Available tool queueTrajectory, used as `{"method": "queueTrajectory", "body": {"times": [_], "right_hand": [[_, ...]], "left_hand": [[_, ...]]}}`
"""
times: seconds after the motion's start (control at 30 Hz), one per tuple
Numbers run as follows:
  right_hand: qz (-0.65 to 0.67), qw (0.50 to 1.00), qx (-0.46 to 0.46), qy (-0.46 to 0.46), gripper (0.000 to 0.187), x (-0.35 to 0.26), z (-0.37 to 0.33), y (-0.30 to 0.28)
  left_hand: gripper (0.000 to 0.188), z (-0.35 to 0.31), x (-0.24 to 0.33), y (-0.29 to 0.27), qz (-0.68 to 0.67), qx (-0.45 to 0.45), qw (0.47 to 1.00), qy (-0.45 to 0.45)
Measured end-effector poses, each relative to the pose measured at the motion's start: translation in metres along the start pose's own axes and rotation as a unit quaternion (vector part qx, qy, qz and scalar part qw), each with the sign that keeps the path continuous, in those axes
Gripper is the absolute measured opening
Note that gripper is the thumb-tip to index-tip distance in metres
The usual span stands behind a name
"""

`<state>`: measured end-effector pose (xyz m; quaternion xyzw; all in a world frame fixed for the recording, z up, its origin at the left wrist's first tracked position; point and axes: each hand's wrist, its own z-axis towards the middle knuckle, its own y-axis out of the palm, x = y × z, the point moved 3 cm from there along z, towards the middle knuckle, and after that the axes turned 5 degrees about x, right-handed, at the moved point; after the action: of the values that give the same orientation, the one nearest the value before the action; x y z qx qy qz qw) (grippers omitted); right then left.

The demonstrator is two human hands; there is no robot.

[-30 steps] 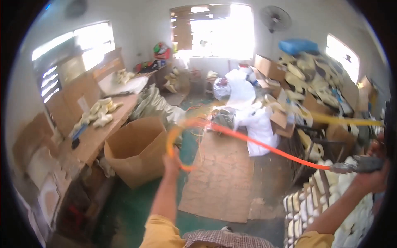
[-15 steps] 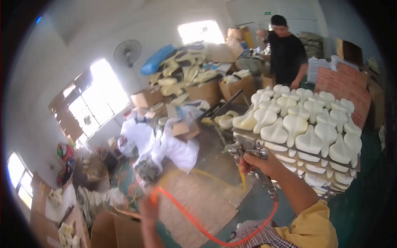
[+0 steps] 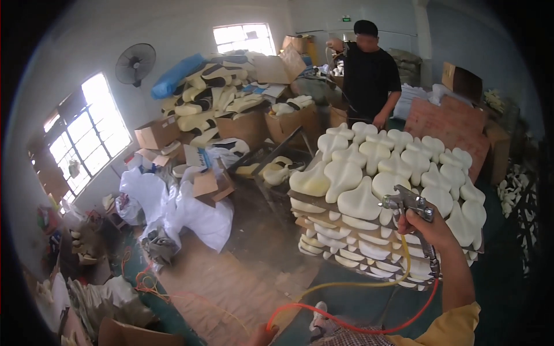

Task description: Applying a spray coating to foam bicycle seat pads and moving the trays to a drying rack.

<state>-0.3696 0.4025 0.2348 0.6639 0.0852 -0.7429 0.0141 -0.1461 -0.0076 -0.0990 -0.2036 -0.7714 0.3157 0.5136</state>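
Head view: the right hand (image 3: 430, 228) is clenched around a metal spray gun (image 3: 405, 202), its nozzle aimed at the top layer of cream foam pads (image 3: 369, 173) stacked on boards (image 3: 323, 202), near the stack's front right corner. The left hand (image 3: 264, 334), at the lower edge, grips the orange hose (image 3: 358, 327); a yellow hose (image 3: 369, 282) runs beside it. Both hoses loop close under the stack's front edge, so they could snag a board corner and jerk the gun off aim. Another person (image 3: 369, 75) stands behind the stack and might catch overspray.

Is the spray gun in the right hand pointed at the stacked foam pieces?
Yes, the right hand holds the spray gun with its nozzle aimed at the cream foam pieces on the stack.
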Motion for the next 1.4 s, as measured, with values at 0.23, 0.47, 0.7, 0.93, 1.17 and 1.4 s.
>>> {"method": "queueTrajectory", "body": {"times": [0.23, 0.47, 0.7, 0.93, 1.17, 1.4], "right_hand": [[-0.056, 0.997, -0.048, -0.024, 0.04, 0.0, 0.086, 0.021], [-0.099, 0.994, 0.026, -0.028, 0.037, -0.017, 0.158, 0.033], [-0.102, 0.992, -0.018, 0.067, 0.047, -0.029, 0.148, 0.099], [-0.118, 0.987, 0.045, 0.102, 0.046, -0.049, 0.134, 0.141], [-0.15, 0.979, 0.138, 0.029, 0.033, -0.051, 0.139, 0.16], [-0.161, 0.979, 0.065, 0.102, 0.045, -0.056, 0.105, 0.192]], "left_hand": [[0.037, 0.152, 0.085, -0.033, 0.133, -0.068, 0.986, 0.076], [0.038, 0.234, 0.093, -0.062, 0.166, -0.126, 0.978, 0.022], [0.046, 0.27, 0.076, -0.065, 0.265, -0.27, 0.921, 0.088], [0.045, 0.282, 0.049, -0.09, 0.233, -0.315, 0.91, 0.135], [0.045, 0.295, 0.023, -0.098, 0.26, -0.354, 0.877, 0.197], [0.046, 0.298, 0.031, -0.111, 0.248, -0.351, 0.881, 0.198]]}}
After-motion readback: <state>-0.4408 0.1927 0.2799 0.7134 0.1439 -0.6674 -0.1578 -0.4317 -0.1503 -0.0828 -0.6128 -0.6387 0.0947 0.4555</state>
